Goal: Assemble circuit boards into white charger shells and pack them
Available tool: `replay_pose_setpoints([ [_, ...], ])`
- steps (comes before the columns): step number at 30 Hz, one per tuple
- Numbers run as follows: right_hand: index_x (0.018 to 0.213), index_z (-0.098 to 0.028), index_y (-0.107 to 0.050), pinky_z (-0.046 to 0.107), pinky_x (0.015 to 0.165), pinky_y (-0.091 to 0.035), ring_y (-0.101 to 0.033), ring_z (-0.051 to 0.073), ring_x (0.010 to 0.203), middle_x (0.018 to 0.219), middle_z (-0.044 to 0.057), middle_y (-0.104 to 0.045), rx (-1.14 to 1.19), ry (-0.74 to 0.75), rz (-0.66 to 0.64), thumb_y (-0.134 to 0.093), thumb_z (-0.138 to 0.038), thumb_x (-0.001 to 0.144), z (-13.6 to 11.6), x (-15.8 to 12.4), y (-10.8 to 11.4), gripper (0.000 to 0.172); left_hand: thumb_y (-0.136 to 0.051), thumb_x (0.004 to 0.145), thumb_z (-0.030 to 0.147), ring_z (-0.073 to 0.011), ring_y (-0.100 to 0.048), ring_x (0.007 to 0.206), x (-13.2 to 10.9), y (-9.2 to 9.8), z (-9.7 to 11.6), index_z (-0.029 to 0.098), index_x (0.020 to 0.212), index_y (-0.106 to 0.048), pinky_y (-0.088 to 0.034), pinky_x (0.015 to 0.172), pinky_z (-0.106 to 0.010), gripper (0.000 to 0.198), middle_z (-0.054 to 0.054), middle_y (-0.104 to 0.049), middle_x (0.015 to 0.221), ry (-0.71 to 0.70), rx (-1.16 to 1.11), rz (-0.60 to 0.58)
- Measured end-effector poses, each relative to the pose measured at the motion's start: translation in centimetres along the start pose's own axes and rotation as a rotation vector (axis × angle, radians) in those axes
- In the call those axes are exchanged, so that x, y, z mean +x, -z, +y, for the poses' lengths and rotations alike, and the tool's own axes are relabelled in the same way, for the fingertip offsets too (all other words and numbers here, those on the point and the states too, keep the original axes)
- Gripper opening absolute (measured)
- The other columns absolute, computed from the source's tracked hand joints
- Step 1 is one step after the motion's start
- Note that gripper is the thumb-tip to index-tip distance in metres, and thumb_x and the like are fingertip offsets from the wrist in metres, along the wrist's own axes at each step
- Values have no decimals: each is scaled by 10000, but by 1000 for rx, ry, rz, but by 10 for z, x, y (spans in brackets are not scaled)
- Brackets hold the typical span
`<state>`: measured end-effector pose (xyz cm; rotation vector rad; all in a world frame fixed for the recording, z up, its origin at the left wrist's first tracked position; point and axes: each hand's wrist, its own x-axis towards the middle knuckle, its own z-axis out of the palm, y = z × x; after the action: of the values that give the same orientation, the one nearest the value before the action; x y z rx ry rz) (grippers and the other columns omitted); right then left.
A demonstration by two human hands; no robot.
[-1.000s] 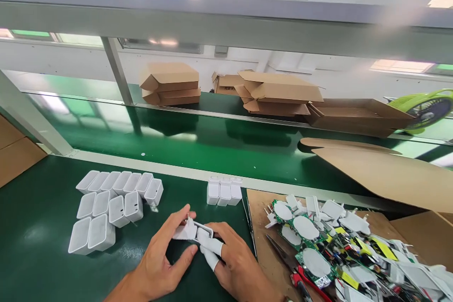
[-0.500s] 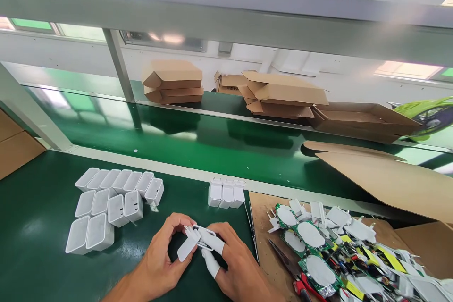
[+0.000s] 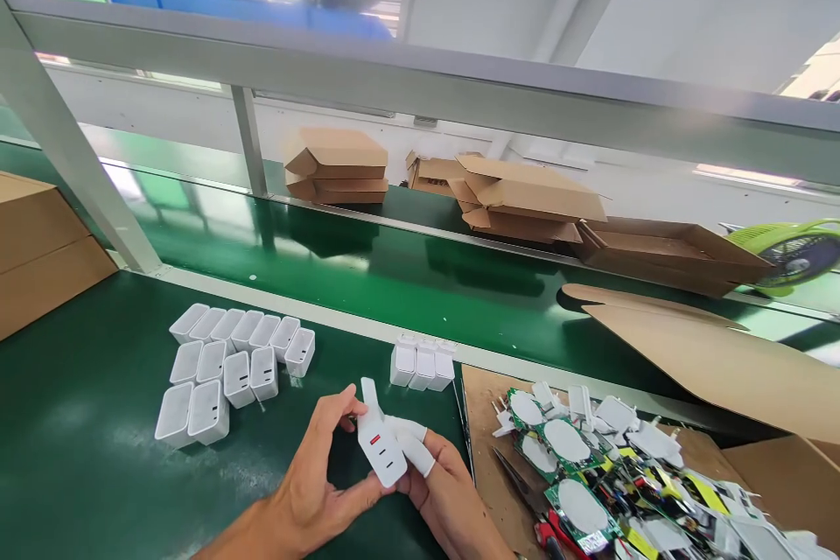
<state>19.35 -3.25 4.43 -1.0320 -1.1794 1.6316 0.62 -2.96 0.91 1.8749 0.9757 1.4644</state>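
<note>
Between both hands is a white charger (image 3: 379,448), tilted, its port face towards me with one red slot and two dark slots. A narrow white piece stands up from its far end. My left hand (image 3: 321,468) is closed on its left side, with fingertips at the far end and the thumb at the near end. White covers sit on two fingers of my right hand (image 3: 443,486), which grips the charger from the right; its other fingers are partly hidden. Beyond the hands stand several white charger blocks (image 3: 422,366) in a row.
Open white housings (image 3: 176,414) stand in rows on the green table at left. To the right, cardboard carries a pile of circuit boards (image 3: 581,503) and white parts, with red-handled pliers (image 3: 525,486) beside it. Cardboard boxes (image 3: 525,188) and a green fan (image 3: 791,254) are behind.
The charger has turned in my hands, so its port face now shows instead of loose-looking white edges. My head view has tilted up and shifted left slightly.
</note>
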Motion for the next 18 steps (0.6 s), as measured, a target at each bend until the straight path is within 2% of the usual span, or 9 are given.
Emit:
replay_pose_setpoints([
  [5, 1115, -203, -772, 418, 683, -661, -757, 275, 787, 825, 88, -765, -173, 93, 63, -557, -682, 1001, 5, 2, 4, 537, -744, 956, 362, -261, -643, 1050, 1, 1, -1, 365, 1621, -248, -579, 939, -475, 829, -81, -596, 1256, 14, -5, -26],
  [9, 1169, -224, -709, 416, 850, -653, -751, 263, 947, 1027, 92, -767, -437, 238, 173, -634, -475, 1002, 9, 0, 9, 310, -802, 858, 614, -330, -622, 1224, 0, 4, -7, 382, 1656, -181, -555, 1028, -541, 1038, -118, -579, 1399, 84, -29, -54],
  [11, 1189, -249, -665, 414, 951, -617, -718, 256, 1057, 1153, 89, -732, -629, 357, 223, -665, -332, 961, 13, -1, 10, 242, -747, 913, 605, -337, -596, 1313, 1, 6, -9, 381, 1672, -154, -551, 1051, -525, 990, -135, -556, 1493, 136, -53, -57],
  [13, 1219, -259, -611, 399, 976, -593, -695, 238, 1071, 1176, 79, -698, -775, 431, 248, -631, -235, 940, 19, -2, 11, 280, -659, 1016, 473, -294, -632, 1295, 5, 9, -10, 371, 1636, -314, -563, 1051, -464, 717, -117, -617, 1464, 177, -69, -85],
  [15, 1315, -247, -534, 379, 920, -596, -682, 217, 974, 1103, 66, -672, -823, 449, 267, -608, -209, 921, 27, -2, 12, 403, -623, 1047, 368, -247, -698, 1187, 9, 12, -9, 333, 1455, -597, -589, 1007, -385, 410, -92, -713, 1321, 179, -73, -123],
  [17, 1428, -223, -447, 361, 838, -591, -643, 200, 856, 1001, 38, -633, -808, 409, 258, -629, -232, 886, 34, -1, 14, 572, -699, 1001, 378, -228, -734, 1075, 14, 14, -6, 287, 1250, -737, -618, 921, -321, 267, -85, -752, 1193, 132, -73, -130],
  [18, 1467, -212, -417, 354, 803, -581, -617, 194, 816, 966, 25, -615, -796, 376, 225, -651, -251, 858, 37, 0, 14, 653, -754, 960, 399, -225, -742, 1042, 16, 15, -4, 278, 1212, -754, -626, 882, -298, 280, -86, -751, 1175, 99, -75, -133],
])
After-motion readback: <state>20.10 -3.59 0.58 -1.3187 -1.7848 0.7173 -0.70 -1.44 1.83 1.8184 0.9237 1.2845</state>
